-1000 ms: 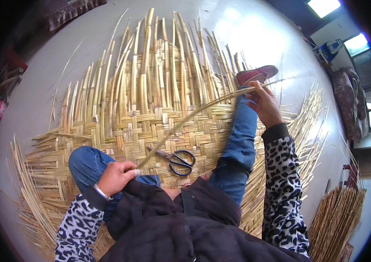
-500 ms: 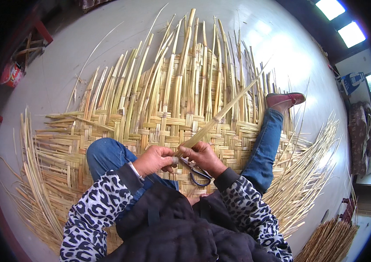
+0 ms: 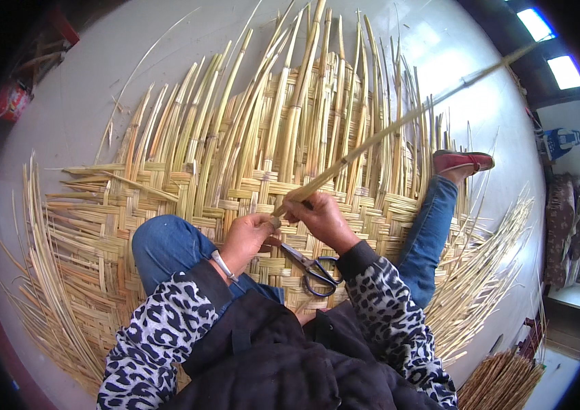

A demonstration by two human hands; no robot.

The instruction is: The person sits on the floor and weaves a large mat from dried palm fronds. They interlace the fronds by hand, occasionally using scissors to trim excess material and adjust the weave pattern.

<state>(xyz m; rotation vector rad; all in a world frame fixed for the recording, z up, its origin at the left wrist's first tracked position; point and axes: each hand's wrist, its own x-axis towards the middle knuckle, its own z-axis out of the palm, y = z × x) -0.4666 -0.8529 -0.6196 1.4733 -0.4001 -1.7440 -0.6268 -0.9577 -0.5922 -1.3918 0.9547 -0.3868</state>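
A long split reed strip [image 3: 372, 142] slants from my hands up toward the far right, raised above the woven reed mat [image 3: 263, 195]. My left hand [image 3: 249, 236] pinches its near end, a wrapped band showing on one finger. Close beside it, my right hand [image 3: 322, 217] is closed round the same strip a little farther along. Beneath my hands, a pair of scissors [image 3: 310, 270] with dark handles lies on the weave, blades toward my left hand. Both of my legs rest on the mat, the left knee bent.
Loose reed ends stick out on the far side of the mat, with more bunched reeds [image 3: 51, 266] at left and a spread of them [image 3: 488, 266] at right. A brown bundle of stalks [image 3: 502, 383] stands at the lower right. Grey floor [image 3: 146, 41] surrounds the mat.
The strip now reaches much farther up and right. My right hand has risen slightly, and more of the scissors shows. The whole view has shifted a little.
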